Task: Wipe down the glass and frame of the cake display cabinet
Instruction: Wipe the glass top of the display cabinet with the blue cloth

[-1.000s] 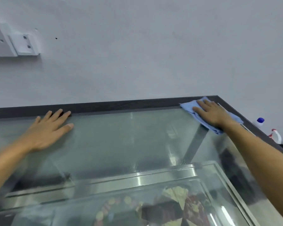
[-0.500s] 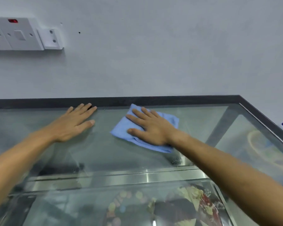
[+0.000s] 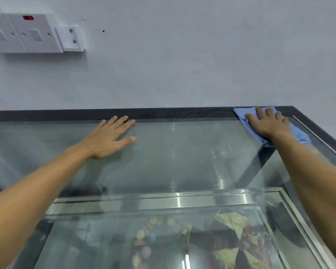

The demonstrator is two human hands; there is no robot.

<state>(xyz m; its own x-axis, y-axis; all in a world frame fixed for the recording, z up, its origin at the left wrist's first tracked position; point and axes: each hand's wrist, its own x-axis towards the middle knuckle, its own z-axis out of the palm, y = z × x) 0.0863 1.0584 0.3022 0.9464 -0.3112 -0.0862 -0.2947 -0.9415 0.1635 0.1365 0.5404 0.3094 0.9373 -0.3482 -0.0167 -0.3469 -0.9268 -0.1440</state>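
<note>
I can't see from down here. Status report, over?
Left hand flat on glass top. Right hand presses blue cloth at far right corner of frame. Nothing in the way.

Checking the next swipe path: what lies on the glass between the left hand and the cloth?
Nothing: the head view shows bare glass from the left hand to the cloth under the right hand.

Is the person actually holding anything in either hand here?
No grip. The right hand presses flat on the middle of the blue cloth; the left hand rests bare on the glass top.
</note>
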